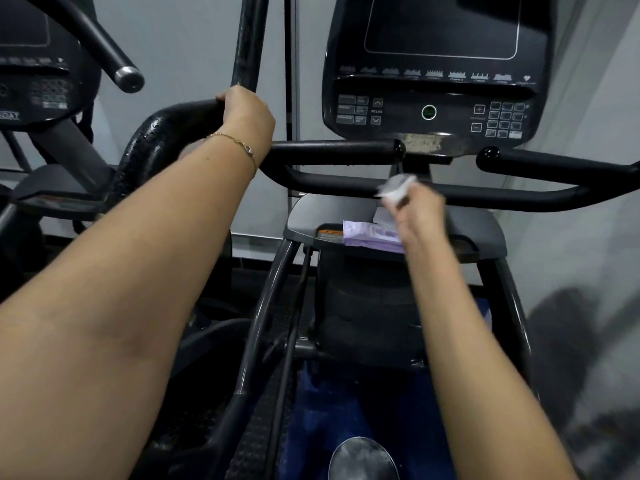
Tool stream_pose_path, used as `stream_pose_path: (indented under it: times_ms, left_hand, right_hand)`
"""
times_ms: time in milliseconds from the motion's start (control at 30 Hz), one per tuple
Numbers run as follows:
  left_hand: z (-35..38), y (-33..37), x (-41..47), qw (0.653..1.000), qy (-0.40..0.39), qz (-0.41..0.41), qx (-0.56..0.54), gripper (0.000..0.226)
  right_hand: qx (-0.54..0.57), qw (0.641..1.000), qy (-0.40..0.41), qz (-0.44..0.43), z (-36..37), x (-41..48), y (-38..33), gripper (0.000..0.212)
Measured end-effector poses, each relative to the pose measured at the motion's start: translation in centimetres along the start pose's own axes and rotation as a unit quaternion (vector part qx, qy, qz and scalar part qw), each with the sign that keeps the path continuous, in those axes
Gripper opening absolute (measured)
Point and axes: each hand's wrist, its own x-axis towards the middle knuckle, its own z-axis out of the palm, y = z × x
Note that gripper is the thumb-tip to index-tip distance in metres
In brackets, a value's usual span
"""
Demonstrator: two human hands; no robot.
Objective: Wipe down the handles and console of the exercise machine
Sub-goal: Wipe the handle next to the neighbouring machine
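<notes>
White wipe (396,189) bunched in right hand (417,216), against front handlebar (485,194).

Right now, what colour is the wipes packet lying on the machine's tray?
Pale purple, lilac; the wipes packet shows best in the head view, partly behind the right hand.

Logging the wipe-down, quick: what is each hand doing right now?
Left hand: closed around the moving handle.
Right hand: closed on a crumpled wipe.
</notes>
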Motion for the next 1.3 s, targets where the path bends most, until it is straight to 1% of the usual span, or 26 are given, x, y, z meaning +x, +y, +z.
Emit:
stream_pose_path:
  times_ms: [33, 67, 100, 133, 200, 267, 333, 433, 500, 567, 633, 733, 833, 933, 1033, 1167, 1300]
  left_hand:
    - [0.0, 0.0, 0.0, 1.0, 0.001, 0.0, 0.0, 0.03]
    - [0.0, 0.1, 0.1, 1.0, 0.002, -0.001, 0.001, 0.029]
    - [0.1, 0.1, 0.2, 1.0, 0.003, -0.002, 0.004, 0.029]
    - [0.2, 0.1, 0.3, 1.0, 0.004, -0.002, 0.006, 0.029]
    - [0.3, 0.2, 0.4, 1.0, 0.008, -0.003, 0.006, 0.029]
    - [0.3, 0.2, 0.4, 1.0, 0.012, -0.003, 0.007, 0.029]
    - [0.4, 0.2, 0.4, 1.0, 0.015, -0.003, 0.011, 0.029]
    - [0.7, 0.2, 0.5, 1.0, 0.013, -0.001, 0.016, 0.029]
    - [0.7, 0.2, 0.5, 1.0, 0.009, -0.002, 0.013, 0.029]
    - [0.6, 0.3, 0.5, 1.0, 0.012, -0.004, 0.012, 0.029]
    - [0.6, 0.3, 0.6, 1.0, 0.012, -0.005, 0.013, 0.029]
    - [0.8, 0.3, 0.6, 1.0, 0.005, -0.01, 0.023, 0.029]
    - [0.6, 0.5, 0.7, 1.0, 0.006, -0.011, 0.028, 0.03]
    - [0.7, 0.5, 0.8, 1.0, 0.0, -0.013, 0.027, 0.031]
    - [0.7, 0.4, 0.8, 0.999, 0.0, -0.012, 0.031, 0.031]
    - [0.7, 0.5, 0.8, 0.999, -0.008, -0.01, 0.038, 0.03]
    - [0.9, 0.4, 0.8, 0.999, -0.016, -0.006, 0.043, 0.031]
  right_hand:
    - [0.089, 0.99, -0.032, 0.101, 0.4, -0.1, 1.7, 0.02]
    - [0.133, 0.976, -0.055, 0.163, 0.9, -0.3, 2.9, 0.023]
    - [0.152, 0.966, -0.072, 0.194, 1.5, -0.5, 3.5, 0.026]
    - [0.164, 0.961, -0.086, 0.207, 2.2, -0.7, 3.7, 0.027]
    - [0.212, 0.952, -0.1, 0.199, 3.0, -0.7, 2.9, 0.024]
    - [0.279, 0.938, -0.1, 0.18, 3.1, -0.4, 1.3, 0.034]
    - [0.31, 0.929, -0.114, 0.169, 2.7, -0.4, 0.0, 0.038]
    - [0.311, 0.93, -0.117, 0.154, 2.6, -0.7, -0.3, 0.034]
    - [0.3, 0.936, -0.104, 0.155, 3.5, -0.9, 0.0, 0.026]
    - [0.288, 0.94, -0.095, 0.158, 3.7, -1.0, -0.1, 0.024]
    - [0.301, 0.938, -0.088, 0.15, 3.2, -0.6, -0.5, 0.026]
    - [0.301, 0.941, -0.073, 0.134, 2.8, -0.6, -0.7, 0.034]
    - [0.28, 0.945, -0.077, 0.15, 3.4, -1.2, -0.4, 0.027]
    - [0.304, 0.938, -0.078, 0.145, 2.7, -1.0, -0.8, 0.034]
    - [0.308, 0.938, -0.069, 0.14, 2.8, -0.4, -0.8, 0.027]
    - [0.281, 0.94, -0.075, 0.178, 4.7, -1.1, 0.4, 0.036]
    - [0.296, 0.938, -0.076, 0.162, 4.0, -0.7, 0.1, 0.037]
